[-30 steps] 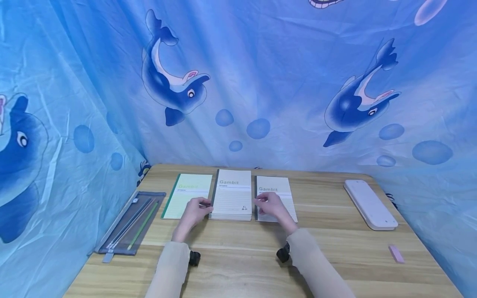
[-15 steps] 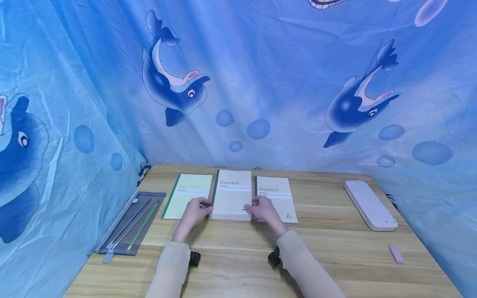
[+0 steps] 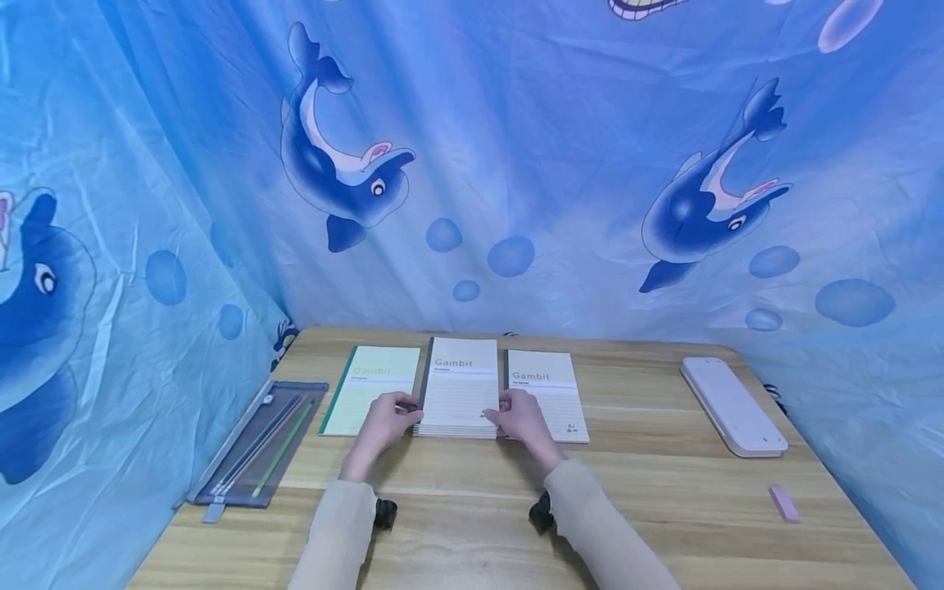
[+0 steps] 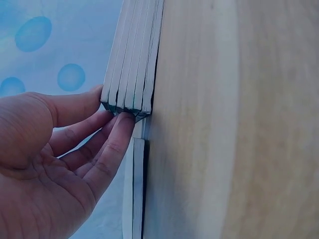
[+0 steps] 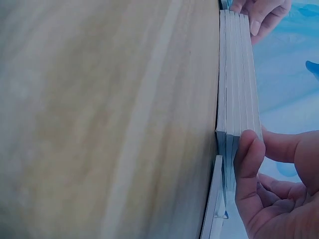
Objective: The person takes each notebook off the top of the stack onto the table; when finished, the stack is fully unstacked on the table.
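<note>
On the wooden table (image 3: 664,492) the notebook stack (image 3: 459,385) lies between both hands; left hand (image 3: 381,424) and right hand (image 3: 522,418) pinch its near corners.

My right hand (image 3: 522,418) has come off the single notebook (image 3: 549,393) on the right, where it rested a second ago, and crossed to the near right corner of the stack of notebooks (image 3: 459,387) in the middle. Most of that travel fell in the first half second; since then only a slight further shift toward the stack. Right wrist view now shows my thumb (image 5: 247,159) against the stack's edge. The single notebook's lower cover is uncovered again.
</note>
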Action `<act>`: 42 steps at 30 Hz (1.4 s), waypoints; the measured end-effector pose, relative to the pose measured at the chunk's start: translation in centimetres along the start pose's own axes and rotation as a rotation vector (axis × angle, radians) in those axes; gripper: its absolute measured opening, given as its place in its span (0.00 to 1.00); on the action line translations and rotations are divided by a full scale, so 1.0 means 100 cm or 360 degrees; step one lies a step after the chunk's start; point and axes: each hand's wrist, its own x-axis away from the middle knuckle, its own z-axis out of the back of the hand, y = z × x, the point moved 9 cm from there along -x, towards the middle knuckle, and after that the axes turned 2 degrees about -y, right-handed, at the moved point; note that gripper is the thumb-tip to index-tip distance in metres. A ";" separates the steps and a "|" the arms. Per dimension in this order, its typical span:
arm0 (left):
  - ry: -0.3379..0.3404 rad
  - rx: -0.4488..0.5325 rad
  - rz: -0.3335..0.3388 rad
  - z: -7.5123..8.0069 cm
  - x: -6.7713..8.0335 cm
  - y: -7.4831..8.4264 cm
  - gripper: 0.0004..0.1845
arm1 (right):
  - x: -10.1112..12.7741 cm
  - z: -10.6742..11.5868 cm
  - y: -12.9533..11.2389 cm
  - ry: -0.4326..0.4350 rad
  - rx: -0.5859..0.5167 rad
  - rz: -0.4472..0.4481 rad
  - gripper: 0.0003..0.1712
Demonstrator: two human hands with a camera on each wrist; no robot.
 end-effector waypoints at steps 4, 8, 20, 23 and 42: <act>0.0006 -0.0023 -0.0024 0.000 -0.001 -0.001 0.14 | 0.003 0.001 0.001 0.0011 -0.0014 -0.0029 0.12; 0.0012 -0.0034 -0.0049 -0.001 0.000 -0.001 0.13 | 0.005 0.004 0.003 0.0009 -0.0038 -0.0043 0.14; 0.0003 -0.0046 -0.0041 -0.002 -0.001 0.000 0.14 | 0.008 0.016 0.020 0.0018 -0.0325 -0.0188 0.29; 0.0004 -0.0048 -0.0029 -0.002 -0.001 -0.001 0.14 | 0.009 0.022 0.024 0.0049 -0.0333 -0.0177 0.28; -0.0017 -0.0038 -0.0050 -0.002 0.000 0.000 0.14 | 0.026 0.082 0.065 0.0154 -0.0757 -0.0149 0.23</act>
